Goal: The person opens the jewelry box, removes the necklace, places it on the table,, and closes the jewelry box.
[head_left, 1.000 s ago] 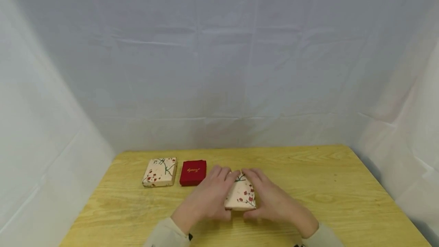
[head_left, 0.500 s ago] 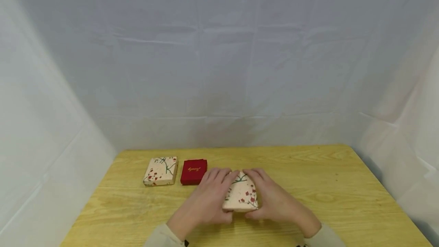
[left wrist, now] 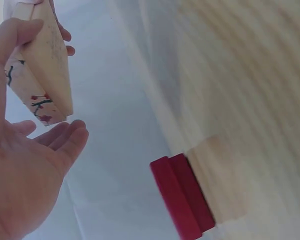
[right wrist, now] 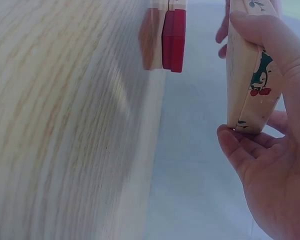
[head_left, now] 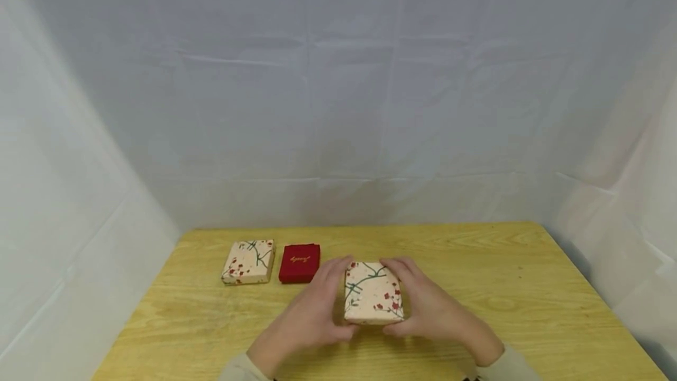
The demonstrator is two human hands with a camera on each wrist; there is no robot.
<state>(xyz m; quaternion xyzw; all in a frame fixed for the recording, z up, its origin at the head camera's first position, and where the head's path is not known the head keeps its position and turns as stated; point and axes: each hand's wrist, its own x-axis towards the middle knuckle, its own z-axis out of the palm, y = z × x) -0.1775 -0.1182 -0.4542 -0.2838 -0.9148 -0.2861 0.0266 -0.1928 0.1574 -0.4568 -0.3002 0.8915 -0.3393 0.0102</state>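
Left sheeting [head_left: 63, 193]: we see pale, faintly creased material in a slanting plane beside the surface.
Surface [head_left: 153, 334]: smooth, yellowish wood grain with rounded back corners; in the wrist views we make out long streaks and a soft sheen.
Flowered box [head_left: 248, 263]: flat, squarish and cream, patterned with green branches and small red blossoms, lying toward the left back.
Red box [head_left: 299, 264]: just right of the flowered one, smaller, with crisp edges and gold lettering on top; the left wrist view shows us its stepped side.
Left hand [head_left: 309, 313]: thumb against the near part of the held box, fingers spread wide apart from the thumb and curving toward the far edge – whether they grip it or only lie beside it, we cannot tell.
Held box [head_left: 372, 293]: between both hands, raised above the surface, right of the red box; cream, shallow, with the same branches and blossoms, a seam along its side and a plainer underside.
Right hand [head_left: 431, 310]: thumb and fingers parted by the box's depth, pinching it at opposite edges, palm well off its side.
Right sleeve [head_left: 505, 364]: pale beige cloth at the wrist.
Right sheeting [head_left: 624, 193]: whitish, with longer, looser folds.
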